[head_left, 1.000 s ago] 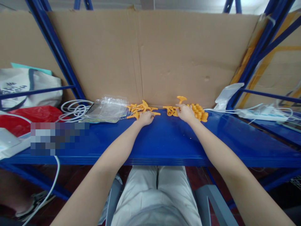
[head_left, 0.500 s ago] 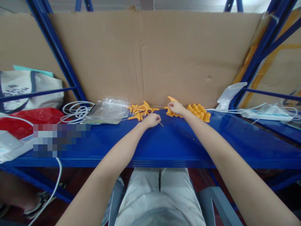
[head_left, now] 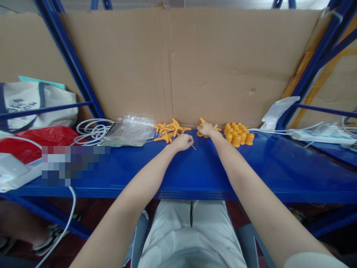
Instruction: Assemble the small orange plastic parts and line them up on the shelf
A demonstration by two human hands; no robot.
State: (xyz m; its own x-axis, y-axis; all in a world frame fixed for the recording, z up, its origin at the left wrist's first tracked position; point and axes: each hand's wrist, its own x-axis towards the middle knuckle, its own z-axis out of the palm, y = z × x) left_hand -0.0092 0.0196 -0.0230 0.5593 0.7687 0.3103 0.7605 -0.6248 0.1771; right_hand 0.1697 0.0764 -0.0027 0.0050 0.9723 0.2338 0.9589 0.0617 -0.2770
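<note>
Though see-through, plastic bag w/ unclear contents, nr corkscrews.

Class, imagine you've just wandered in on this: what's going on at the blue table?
A person sits at the blue table, both bare hands busy. The left hand holds a metal spiral, its end poking out; any handle on it is hidden. The right hand is among some orange pieces near the back; its exact grip is unclear. A pile of orange handles lies just beyond the left hand, and orange cup-shaped parts stand clustered to the right.
</note>
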